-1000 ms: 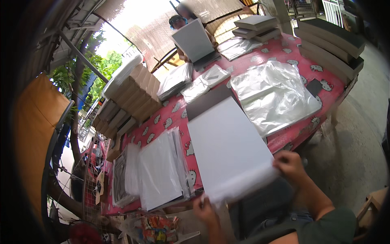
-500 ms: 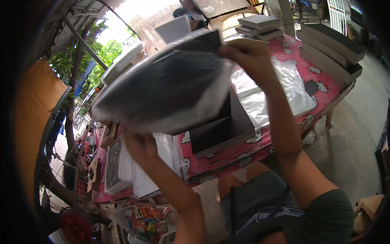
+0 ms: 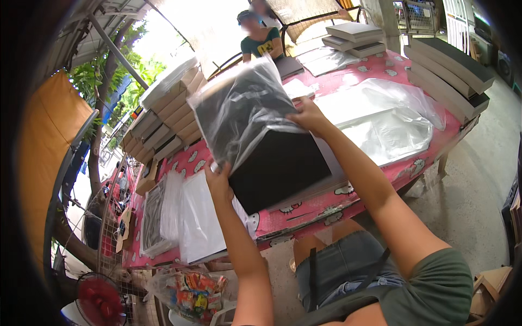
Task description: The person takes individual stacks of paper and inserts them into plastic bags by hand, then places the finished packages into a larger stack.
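A flat black box or board (image 3: pixel 280 168) tilts over the table in front of me, its near part bare. Its far part is covered by a clear, crinkled plastic bag (image 3: pixel 234 111). My left hand (image 3: pixel 218 182) is closed on the bag's edge at the left side of the black piece. At the right side, my right hand (image 3: pixel 309 115) grips the bag's other edge, fingers over the top. How far the black piece reaches into the bag is hard to tell through the creases.
Clear plastic bags (image 3: pixel 380 127) lie to the right, white sleeves (image 3: pixel 201 217) to the left. Box stacks stand at left (image 3: pixel 168 108), far right (image 3: pixel 356 35) and right edge (image 3: pixel 448 70). A person (image 3: pixel 263 43) is across the pink patterned table (image 3: pixel 293 209). A red fan (image 3: pixel 100 301) stands lower left.
The bagged dark piece has come down from its raised, blurred position. My left hand has moved up and right, my right hand down and slightly left. The person across the table shows more fully.
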`<state>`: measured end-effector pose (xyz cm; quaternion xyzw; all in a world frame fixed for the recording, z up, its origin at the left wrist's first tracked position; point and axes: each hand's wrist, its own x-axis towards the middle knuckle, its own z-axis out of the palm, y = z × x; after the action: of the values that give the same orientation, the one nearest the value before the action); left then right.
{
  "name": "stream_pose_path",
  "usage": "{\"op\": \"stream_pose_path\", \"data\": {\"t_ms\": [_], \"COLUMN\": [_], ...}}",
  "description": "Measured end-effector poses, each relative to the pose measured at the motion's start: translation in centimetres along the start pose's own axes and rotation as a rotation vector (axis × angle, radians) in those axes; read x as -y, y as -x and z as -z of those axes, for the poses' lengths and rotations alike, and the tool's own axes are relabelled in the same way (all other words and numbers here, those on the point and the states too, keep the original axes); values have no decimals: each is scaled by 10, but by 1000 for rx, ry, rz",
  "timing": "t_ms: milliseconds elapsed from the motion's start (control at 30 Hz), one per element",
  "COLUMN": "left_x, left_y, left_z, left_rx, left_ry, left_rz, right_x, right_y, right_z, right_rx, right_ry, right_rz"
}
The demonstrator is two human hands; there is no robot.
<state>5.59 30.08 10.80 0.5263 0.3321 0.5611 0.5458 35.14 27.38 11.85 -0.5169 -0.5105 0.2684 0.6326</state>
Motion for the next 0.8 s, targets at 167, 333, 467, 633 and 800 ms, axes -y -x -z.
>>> {"op": "stream_pose_path", "data": {"t_ms": [167,333,467,633,800], "left_x": [16,44,18,52,42], "left_y": [132,297,352,396,369], "left_z": [15,36,34,70,19], "left_rx": [153,75,-143,-169,-227], "left_ry": [-225,-58,-130,-283,652], "left_rz": [206,383,612,872,414], "right_x": [14,8,42,72,50], "right_y": [165,330,385,401,432], "right_z": [50,70,74,82,78], "right_rx": [23,-4,-37,-40,157], "right_ry": [52,-319,-278,-122,21], "right_rz": [-240,-588,-785,-855,-763]}}
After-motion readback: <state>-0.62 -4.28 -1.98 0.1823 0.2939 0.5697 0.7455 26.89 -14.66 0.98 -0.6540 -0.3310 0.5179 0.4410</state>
